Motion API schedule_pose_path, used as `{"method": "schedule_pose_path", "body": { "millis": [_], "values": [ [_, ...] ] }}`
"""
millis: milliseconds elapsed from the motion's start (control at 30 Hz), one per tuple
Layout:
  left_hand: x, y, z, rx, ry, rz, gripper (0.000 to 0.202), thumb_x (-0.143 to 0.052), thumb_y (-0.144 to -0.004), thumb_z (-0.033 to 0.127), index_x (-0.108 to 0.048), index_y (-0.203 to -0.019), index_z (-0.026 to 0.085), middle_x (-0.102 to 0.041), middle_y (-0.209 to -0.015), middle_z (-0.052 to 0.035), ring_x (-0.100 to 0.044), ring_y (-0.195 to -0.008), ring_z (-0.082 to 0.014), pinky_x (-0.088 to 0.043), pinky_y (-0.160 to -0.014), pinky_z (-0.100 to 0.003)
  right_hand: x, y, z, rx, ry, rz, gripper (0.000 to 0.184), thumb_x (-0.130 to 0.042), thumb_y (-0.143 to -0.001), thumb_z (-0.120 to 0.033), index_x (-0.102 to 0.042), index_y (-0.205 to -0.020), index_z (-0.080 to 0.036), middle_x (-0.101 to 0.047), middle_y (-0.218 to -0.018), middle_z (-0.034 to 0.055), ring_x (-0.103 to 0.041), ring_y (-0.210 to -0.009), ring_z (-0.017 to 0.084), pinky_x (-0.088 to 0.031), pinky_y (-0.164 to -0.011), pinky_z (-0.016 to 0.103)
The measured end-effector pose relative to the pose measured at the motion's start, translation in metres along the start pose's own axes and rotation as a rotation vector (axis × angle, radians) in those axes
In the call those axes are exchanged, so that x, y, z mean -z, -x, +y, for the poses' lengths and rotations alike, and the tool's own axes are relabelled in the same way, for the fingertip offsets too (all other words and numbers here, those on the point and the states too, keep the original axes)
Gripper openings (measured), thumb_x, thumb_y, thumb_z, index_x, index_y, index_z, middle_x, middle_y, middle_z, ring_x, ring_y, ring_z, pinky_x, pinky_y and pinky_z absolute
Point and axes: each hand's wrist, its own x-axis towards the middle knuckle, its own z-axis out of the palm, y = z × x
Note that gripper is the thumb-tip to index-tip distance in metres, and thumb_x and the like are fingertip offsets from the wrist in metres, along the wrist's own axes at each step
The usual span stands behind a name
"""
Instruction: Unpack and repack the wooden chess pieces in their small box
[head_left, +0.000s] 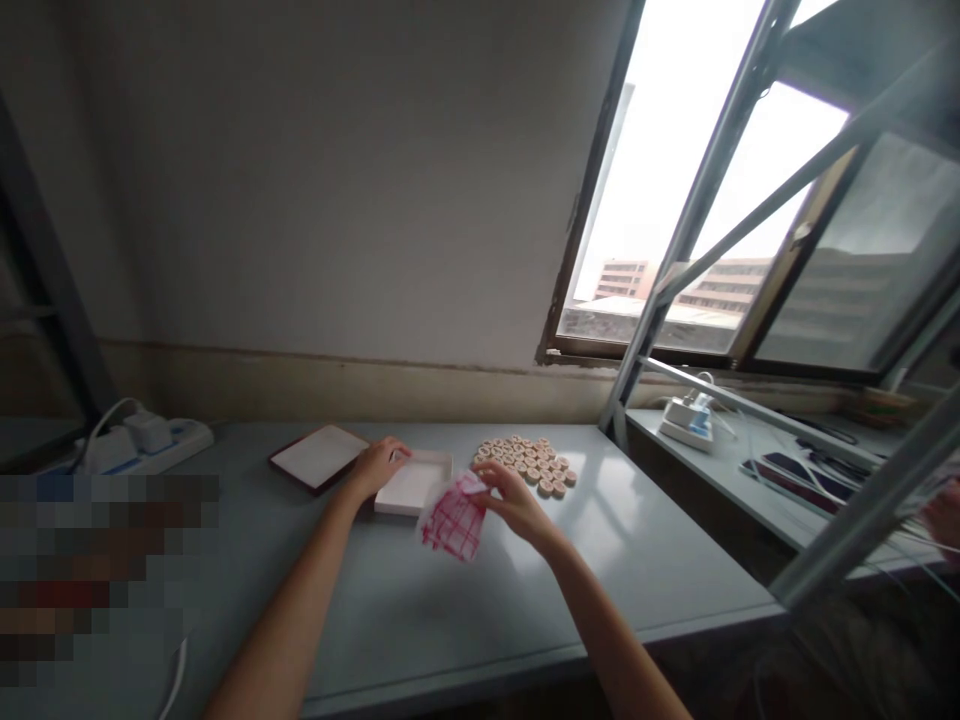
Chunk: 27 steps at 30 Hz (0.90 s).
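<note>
My left hand [379,464] rests with curled fingers on the near-left edge of a shallow white box tray [418,482] on the grey table [450,600]. My right hand [510,500] pinches a folded white sheet with a red grid pattern [452,520], lifted just above the table beside the tray. A cluster of several round wooden discs [529,462] lies flat just behind my right hand. A box lid with a dark red rim [319,457] lies to the left of the tray.
A white power strip with plugs and cables [142,440] sits at the far left. A metal frame post [675,270] rises right of the table. Beyond it a second desk [757,480] holds a charger [690,415] and dark flat devices. An open window is behind.
</note>
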Motion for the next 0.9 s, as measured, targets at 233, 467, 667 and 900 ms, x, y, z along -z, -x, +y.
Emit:
{"method": "schedule_pose_path", "body": {
  "millis": [233,467,667,900],
  "values": [
    [0.002,-0.006,-0.002,0.01,0.137,0.026,0.036,-0.037,-0.079,0.04,-0.064,-0.092,0.019,-0.059,-0.111,-0.0058,-0.051,-0.103,-0.0185,-0.037,-0.09,-0.031,-0.021,-0.086,0.017,-0.008,0.586,-0.091,0.019,-0.051,-0.075,-0.021,-0.062,-0.091,-0.02,-0.066,-0.087,0.0039,-0.058,-0.076,0.016,-0.041,-0.066,0.024],
    [0.004,0.004,0.021,-0.09,-0.205,-0.009,0.026,-0.055,-0.07,0.045,-0.068,-0.079,0.025,-0.059,-0.1,-0.0041,-0.049,-0.097,-0.022,-0.03,-0.094,-0.039,-0.047,-0.092,0.041,0.065,0.657,-0.245,0.026,-0.053,-0.075,-0.019,-0.062,-0.1,-0.02,-0.066,-0.094,0.0047,-0.059,-0.082,0.018,-0.04,-0.073,0.025],
    [0.003,0.008,0.024,-0.108,-0.239,-0.003,0.02,-0.061,-0.066,0.041,-0.068,-0.08,0.027,-0.051,-0.107,-0.0034,-0.042,-0.105,-0.0234,-0.008,-0.104,-0.049,-0.05,-0.085,0.05,0.125,0.548,-0.144,0.034,-0.06,-0.071,-0.016,-0.055,-0.105,-0.017,-0.062,-0.101,0.0059,-0.056,-0.091,0.018,-0.04,-0.079,0.026],
    [0.003,0.007,0.024,-0.153,-0.308,0.009,0.021,-0.065,-0.064,0.036,-0.066,-0.082,0.024,-0.05,-0.101,-0.0034,-0.043,-0.102,-0.0225,-0.006,-0.104,-0.051,-0.049,-0.085,0.05,0.15,0.484,-0.135,0.034,-0.062,-0.07,-0.018,-0.054,-0.102,-0.016,-0.061,-0.101,0.0068,-0.056,-0.089,0.016,-0.04,-0.078,0.025]
  ]
}}
